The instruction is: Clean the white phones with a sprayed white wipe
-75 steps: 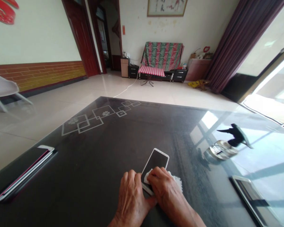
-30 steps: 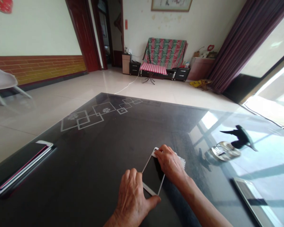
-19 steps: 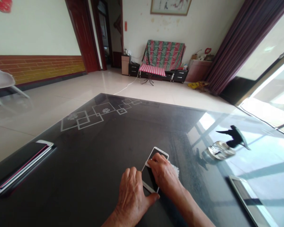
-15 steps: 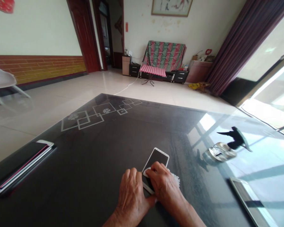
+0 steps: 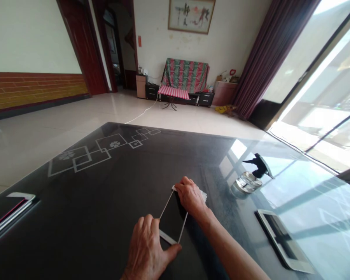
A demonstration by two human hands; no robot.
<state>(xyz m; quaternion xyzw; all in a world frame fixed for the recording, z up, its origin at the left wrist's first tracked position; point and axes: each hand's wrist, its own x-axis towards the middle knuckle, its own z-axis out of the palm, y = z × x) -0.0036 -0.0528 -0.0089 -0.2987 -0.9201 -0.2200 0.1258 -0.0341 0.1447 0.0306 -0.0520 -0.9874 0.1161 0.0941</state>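
Note:
A white-framed smartphone (image 5: 172,218) lies screen up on the dark glossy table, tilted away to the right. My left hand (image 5: 148,245) holds its near end, fingers along the left edge and thumb at the near right corner. At the far end, my right hand (image 5: 190,196) presses a white cloth (image 5: 203,196) to the screen. Most of the cloth is hidden under that hand; a jagged edge shows at its right. Farther right stands a clear spray bottle (image 5: 247,182) with a black trigger head.
Another white-framed device (image 5: 284,241) lies on the table (image 5: 105,217) at right. Several stacked devices (image 5: 13,216) sit by the left edge. Beyond the table are a striped folding stool (image 5: 174,92), a cloth-covered item (image 5: 186,74) and a purple curtain (image 5: 259,58).
My right hand has slid with the cloth from the middle of the smartphone to its far end, uncovering the screen. My left hand still holds the near end. The view has turned right.

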